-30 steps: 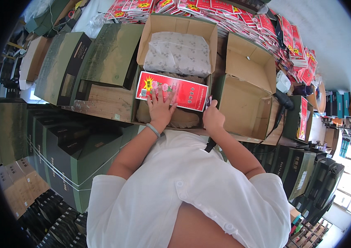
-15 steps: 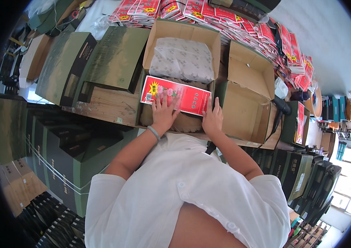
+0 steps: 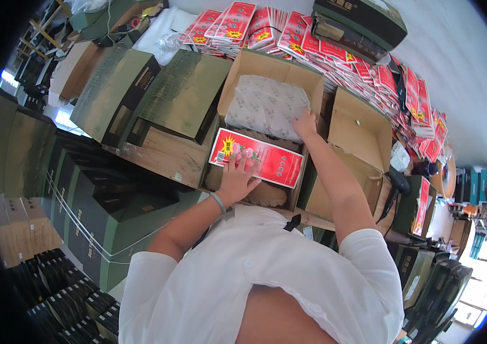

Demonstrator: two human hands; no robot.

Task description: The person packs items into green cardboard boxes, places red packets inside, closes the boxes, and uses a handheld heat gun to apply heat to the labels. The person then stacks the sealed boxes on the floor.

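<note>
An open cardboard box (image 3: pixel 213 175) lies in front of me, its lined inside facing up. Across it rests a red flat packet (image 3: pixel 280 167) with a flower print and a yellow star shape. My left hand (image 3: pixel 236 182) lies on this packet with its fingers spread. Under the packet, brown items (image 3: pixel 267 194) show in part; their kind is hidden. Patterned white tissue paper (image 3: pixel 263 103) is folded back at the far side, against the raised lid. At the tissue's right edge, my right hand (image 3: pixel 305 123) has its fingers curled in and closed on the paper.
To the right stands another open, bare box (image 3: pixel 358 129). Closed green boxes (image 3: pixel 183 92) sit on the left of the wooden table (image 3: pixel 166 152). Stacks of red packets (image 3: pixel 335 54) line the back. A black hair-dryer-like tool (image 3: pixel 398 180) is at the right.
My right hand has left the packet's right end and reached forward to the tissue paper's edge. My left hand stays on the packet. The whole view has shifted a little.
</note>
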